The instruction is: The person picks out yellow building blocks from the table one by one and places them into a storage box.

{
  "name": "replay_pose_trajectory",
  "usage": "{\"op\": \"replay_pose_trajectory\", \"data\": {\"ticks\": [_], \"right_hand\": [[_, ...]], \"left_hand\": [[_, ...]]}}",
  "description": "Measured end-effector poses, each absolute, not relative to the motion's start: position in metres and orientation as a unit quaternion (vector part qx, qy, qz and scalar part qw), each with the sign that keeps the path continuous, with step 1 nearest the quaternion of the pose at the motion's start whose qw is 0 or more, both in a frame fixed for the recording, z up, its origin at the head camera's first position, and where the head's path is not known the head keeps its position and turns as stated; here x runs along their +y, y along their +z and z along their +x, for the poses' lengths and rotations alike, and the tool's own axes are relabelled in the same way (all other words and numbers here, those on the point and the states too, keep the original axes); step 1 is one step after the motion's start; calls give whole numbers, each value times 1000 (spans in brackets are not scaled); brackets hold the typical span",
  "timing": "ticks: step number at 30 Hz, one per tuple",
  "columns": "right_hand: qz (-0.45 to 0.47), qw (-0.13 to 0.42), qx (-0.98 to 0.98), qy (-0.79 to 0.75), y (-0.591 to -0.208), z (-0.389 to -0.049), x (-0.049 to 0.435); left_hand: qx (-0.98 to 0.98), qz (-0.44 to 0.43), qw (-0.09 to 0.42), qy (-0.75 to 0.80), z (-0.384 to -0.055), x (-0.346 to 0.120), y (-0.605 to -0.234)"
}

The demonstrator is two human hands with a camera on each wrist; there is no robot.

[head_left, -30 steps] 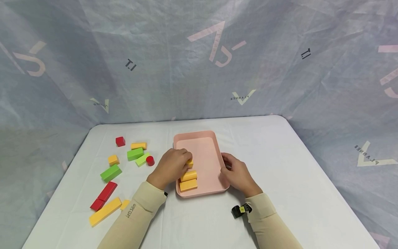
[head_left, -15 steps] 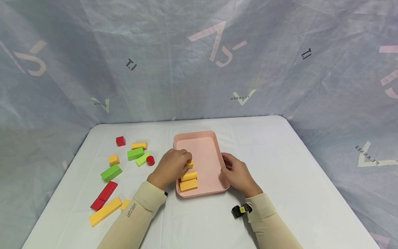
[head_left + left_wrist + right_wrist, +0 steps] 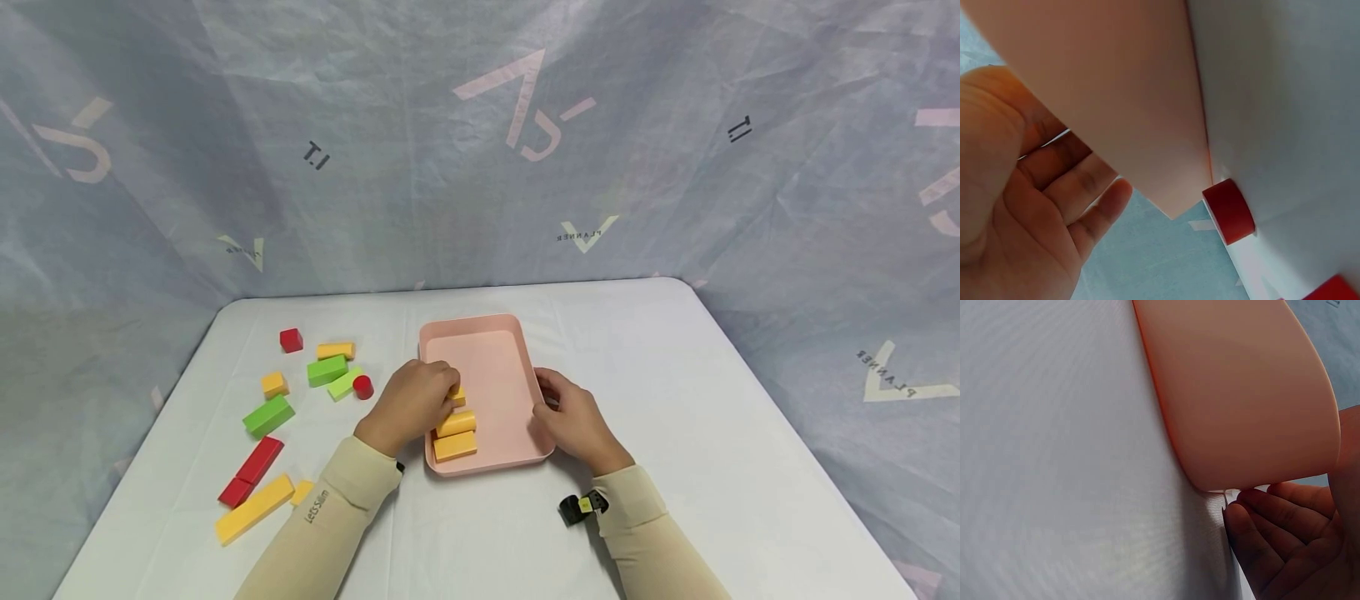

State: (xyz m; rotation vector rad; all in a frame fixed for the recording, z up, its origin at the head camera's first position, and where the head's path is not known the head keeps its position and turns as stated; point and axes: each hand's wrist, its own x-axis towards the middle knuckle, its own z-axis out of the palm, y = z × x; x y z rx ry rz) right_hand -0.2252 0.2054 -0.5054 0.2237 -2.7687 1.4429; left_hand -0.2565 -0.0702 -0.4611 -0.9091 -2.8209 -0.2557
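Observation:
A pink tray [image 3: 495,367] stands mid-table. My left hand [image 3: 415,400] reaches over its left wall, fingers curled down inside and pinching a yellow block [image 3: 458,397] that they partly hide. Nearer to me in the tray lie a yellow half-round block [image 3: 455,424] and a yellow rectangular block [image 3: 454,447], side by side along the left wall. At the tray's right wall, my right hand [image 3: 577,418] grips the rim, thumb at the edge and fingers outside. In the left wrist view the tray's outer wall [image 3: 1116,94] hides my left fingertips.
Left of the tray lie loose blocks: a red cylinder [image 3: 363,387], a red cube [image 3: 291,340], green blocks [image 3: 268,417], red blocks [image 3: 259,461], a long yellow bar [image 3: 255,510] and other yellow pieces [image 3: 335,351]. A patterned cloth [image 3: 480,167] hangs behind the table.
My left fingers have shifted very slightly to the left over the yellow block, showing a little more of it. The tray and my right hand stay put.

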Motion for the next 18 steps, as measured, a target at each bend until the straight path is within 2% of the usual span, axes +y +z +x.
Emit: {"op": "replay_pose_trajectory", "data": {"ticks": [6,18], "right_hand": [[72,5,-885,460,-505,-225,205],[66,7,-886,458,-506,-226,205]], "left_hand": [[-947,-295,70,-103,-256,-71,-461],[-945,-299,83,-103,-256,-72,-459]]}}
